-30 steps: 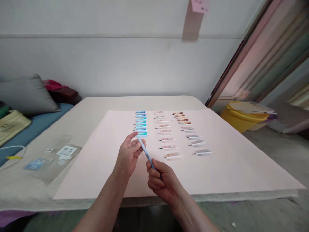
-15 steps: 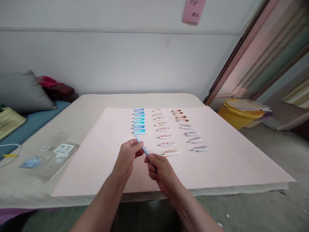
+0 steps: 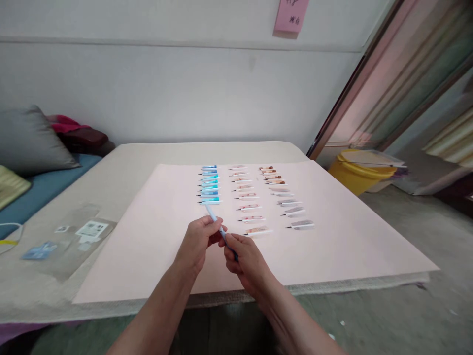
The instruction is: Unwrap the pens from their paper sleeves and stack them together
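Observation:
Pinched between my fingers is a slim light-blue pen point(image 3: 212, 213), tilted, its pale end pointing away from me and its dark end towards me. My left hand point(image 3: 199, 237) grips its middle, while my right hand point(image 3: 246, 252) closes round the dark end and partly hides it. Just past the pen's far end, a column of slim pieces with blue and turquoise strips point(image 3: 209, 187) and dark points lies flat. Right of it run a column of similar pinkish pieces point(image 3: 249, 207) and one of brown and grey pieces point(image 3: 293, 212).
A pale pink sheet point(image 3: 140, 266) covers much of the cream-clothed table point(image 3: 136, 153). Clear plastic packaging point(image 3: 79, 249) with a white label lies at left, near a grey cushion point(image 3: 33, 143). A yellow bucket point(image 3: 349, 175) stands beyond the right side; a white wall point(image 3: 177, 98) rises behind.
The whole view has shifted slightly, so the table and things appear a little further left. Both hands keep their grip on the pen, with barely any movement.

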A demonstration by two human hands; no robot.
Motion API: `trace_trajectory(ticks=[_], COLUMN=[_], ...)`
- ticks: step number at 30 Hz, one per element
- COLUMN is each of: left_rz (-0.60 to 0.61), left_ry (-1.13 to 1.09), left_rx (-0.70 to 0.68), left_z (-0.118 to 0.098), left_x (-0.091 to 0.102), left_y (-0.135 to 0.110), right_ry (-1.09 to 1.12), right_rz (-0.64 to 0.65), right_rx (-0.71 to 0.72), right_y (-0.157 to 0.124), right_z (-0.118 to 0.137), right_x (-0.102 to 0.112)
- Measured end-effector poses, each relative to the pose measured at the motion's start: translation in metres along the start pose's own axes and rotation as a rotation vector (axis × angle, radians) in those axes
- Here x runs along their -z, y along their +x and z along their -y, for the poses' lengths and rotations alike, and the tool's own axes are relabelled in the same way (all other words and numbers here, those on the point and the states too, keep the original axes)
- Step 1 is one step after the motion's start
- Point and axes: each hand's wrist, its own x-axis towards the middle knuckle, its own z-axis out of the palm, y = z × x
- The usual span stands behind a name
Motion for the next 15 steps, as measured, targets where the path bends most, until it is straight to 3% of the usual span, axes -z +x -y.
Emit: trace_trajectory(ticks=[5,9,12,15], left_rz=[-0.035,-0.169,-0.222,-0.184], left_ry=[-0.06,-0.151,-0.193,-0.233], left_rx=[0.038,0.033,0.044,0.063], left_z=[0.002,-0.001,-0.006,-0.009], left_x=[0.004,0.014,0.021,0.021], left_y=[0.003,0.008,0.011,0.01], right_ry=[0.025,-0.084,-0.073,-0.147], right_rz=[0.027,-0.015,0.097,0.248], right_rx=[-0.063,-0.001,0.119,0.208], right_y=[0.001,-0.001,-0.005,-0.006], right_z=[-0.001,0.007,0.019,0.026], right_x=[0.005,0.011,0.015,0.018])
